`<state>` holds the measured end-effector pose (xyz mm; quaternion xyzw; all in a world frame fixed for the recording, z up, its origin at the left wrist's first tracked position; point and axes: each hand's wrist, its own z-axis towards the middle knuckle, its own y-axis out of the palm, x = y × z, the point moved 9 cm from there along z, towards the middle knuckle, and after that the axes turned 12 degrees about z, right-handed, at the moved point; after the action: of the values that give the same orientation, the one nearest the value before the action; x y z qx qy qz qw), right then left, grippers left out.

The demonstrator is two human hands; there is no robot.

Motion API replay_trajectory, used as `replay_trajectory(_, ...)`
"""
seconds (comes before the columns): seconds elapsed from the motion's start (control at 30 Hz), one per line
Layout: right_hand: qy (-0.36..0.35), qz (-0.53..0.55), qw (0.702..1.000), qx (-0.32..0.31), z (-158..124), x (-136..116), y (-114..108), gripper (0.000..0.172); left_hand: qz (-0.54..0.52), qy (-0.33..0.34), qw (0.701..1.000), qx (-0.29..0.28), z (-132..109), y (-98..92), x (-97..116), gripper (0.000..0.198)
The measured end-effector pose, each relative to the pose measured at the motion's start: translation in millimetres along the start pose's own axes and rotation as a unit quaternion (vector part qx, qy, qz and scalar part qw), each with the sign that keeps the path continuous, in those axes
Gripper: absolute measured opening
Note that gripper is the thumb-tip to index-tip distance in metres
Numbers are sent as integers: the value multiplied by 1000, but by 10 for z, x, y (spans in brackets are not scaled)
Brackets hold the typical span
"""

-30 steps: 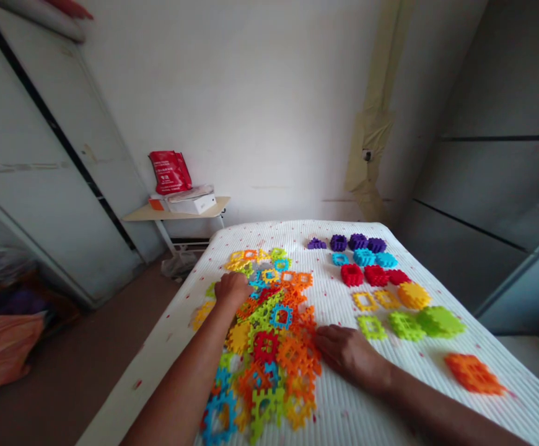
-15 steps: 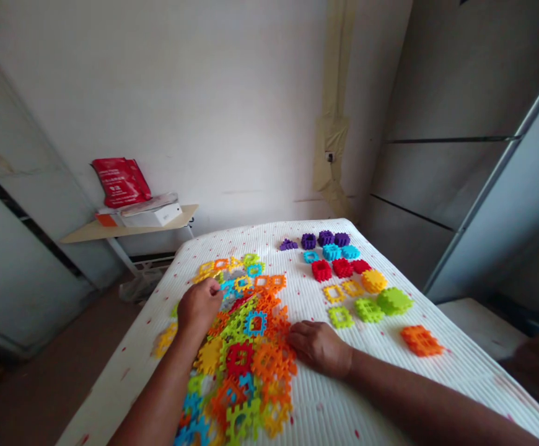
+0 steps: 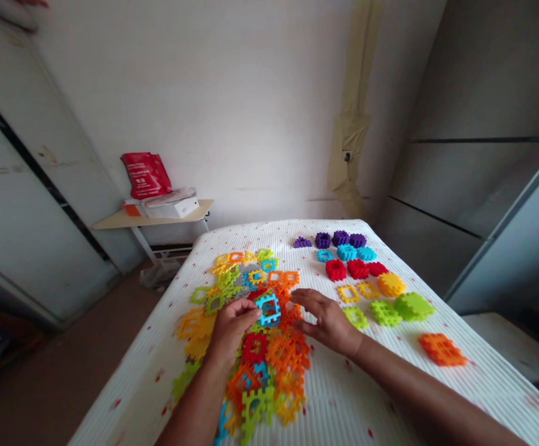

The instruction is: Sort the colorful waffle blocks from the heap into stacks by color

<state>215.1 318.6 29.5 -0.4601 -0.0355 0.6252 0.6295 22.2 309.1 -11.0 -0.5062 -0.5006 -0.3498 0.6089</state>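
- Since the earlier frame, the left hand (image 3: 230,331) has drawn back toward the near part of the heap, and the right hand (image 3: 328,321) has lifted from its flat rest on the mattress.
- Left hand state: closed in a pinch, thumb and fingers gripping the left edge of a blue square waffle block (image 3: 268,308).
- Block location: held tilted just above the middle of the heap of plastic waffle blocks (image 3: 274,353).
- Right hand state: open, empty, fingers spread, just beside the heap's right edge.
- Adjacent items: purple stacks (image 3: 337,240), red stacks (image 3: 335,270), green stacks (image 3: 413,306) and an orange stack (image 3: 442,350) stand in rows on the white ribbed mattress (image 3: 344,396).
- Step in hand (judged): single-block extraction from the heap.
- Next move (judged): calls for clearing the block from neighbouring pieces.
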Motion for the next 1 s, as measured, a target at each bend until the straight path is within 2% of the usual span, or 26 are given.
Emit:
replay_trajectory(0.1, -6, -49, 998, -49, 174, -156, 144, 52, -4, -16, 1000, -13, -5, 37, -38, 21)
replay_trajectory(0.17, -2, -81, 994, -77, 270, -222, 249, 57, -13, -21, 1000, -19, -3, 50, -73, 21)
replay_trajectory(0.37, 17, -132, 986, -100, 405, -290, 457, 47, -60, -28, 997, -35, 12, 82, -155, 23)
replay_trajectory(0.5, 24, -137, 982, -126, 488, -211, 441, 49, -58, -34, 997, -26, 4, 69, -143, 27)
replay_trajectory(0.57, 41, -158, 977, -134, 611, -35, 277, 50, -60, -33, 998, -6, 7, 20, -136, 33)
replay_trajectory(0.63, 101, -207, 965, -129, 780, 298, -18, 49, -60, -29, 998, 18, 19, -45, -140, 38)
replay_trajectory(0.7, 224, -286, 920, -145, 890, 790, -368, 49, -58, -26, 998, 29, 36, -92, -154, 38)
replay_trajectory(0.8, 312, -323, 880, -154, 993, 1314, -773, 44, -49, -24, 998, 34, 62, -122, -179, 36)
replay_trajectory(0.9, 369, -328, 849, -187, 957, 1679, -907, 37, -45, -26, 998, 40, 70, -132, -188, 33)
replay_trajectory(1.0, 408, -325, 823, -226, 876, 1912, -848, 31, -48, -32, 997, 48, 61, -143, -182, 31)
